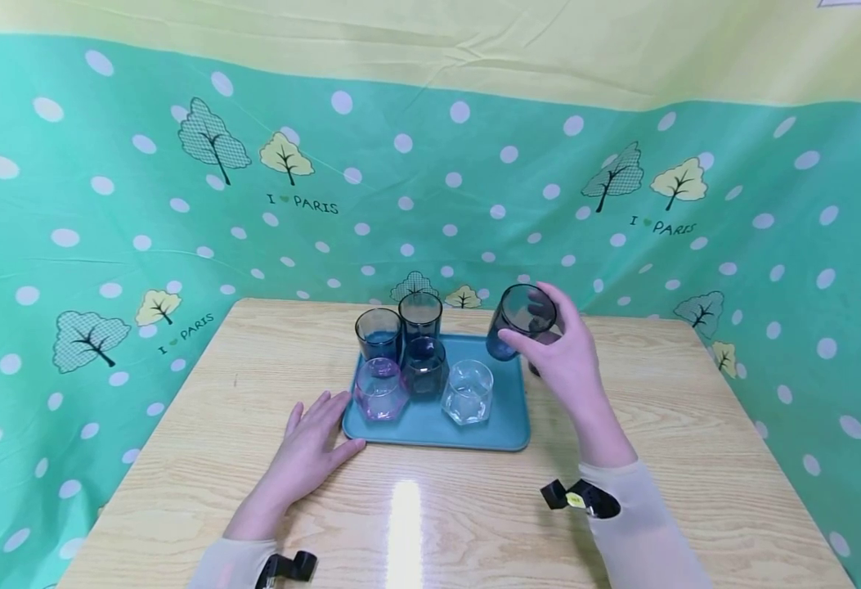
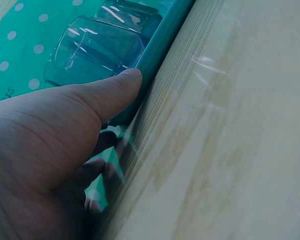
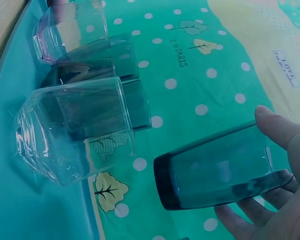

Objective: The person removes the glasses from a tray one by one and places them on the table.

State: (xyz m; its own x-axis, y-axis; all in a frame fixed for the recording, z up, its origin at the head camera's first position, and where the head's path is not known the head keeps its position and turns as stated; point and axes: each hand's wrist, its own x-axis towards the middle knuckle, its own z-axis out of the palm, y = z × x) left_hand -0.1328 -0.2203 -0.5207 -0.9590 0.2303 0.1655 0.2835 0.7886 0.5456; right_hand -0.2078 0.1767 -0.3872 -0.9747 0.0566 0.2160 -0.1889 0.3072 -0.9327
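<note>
In the head view my right hand (image 1: 566,352) grips a dark blue glass tumbler (image 1: 502,339) over the back right of a blue tray (image 1: 437,436). Thumb and fingers go round its upper part, and its thick base (image 3: 166,182) points toward the other glasses in the right wrist view. My left hand (image 1: 308,450) rests at the tray's front left corner, thumb against the rim, fingers extended along the side. On the tray stand a clear glass (image 1: 468,394), a purple-tinted glass (image 1: 381,393), a dark grey glass (image 1: 425,370) and two blue tumblers (image 1: 378,331) behind them.
The tray lies on a light wood table (image 1: 239,393). A green dotted curtain (image 1: 401,180) hangs right behind the table and along both sides. Part of a small dark object (image 1: 535,369) shows by the tray's right edge, mostly hidden by my right hand.
</note>
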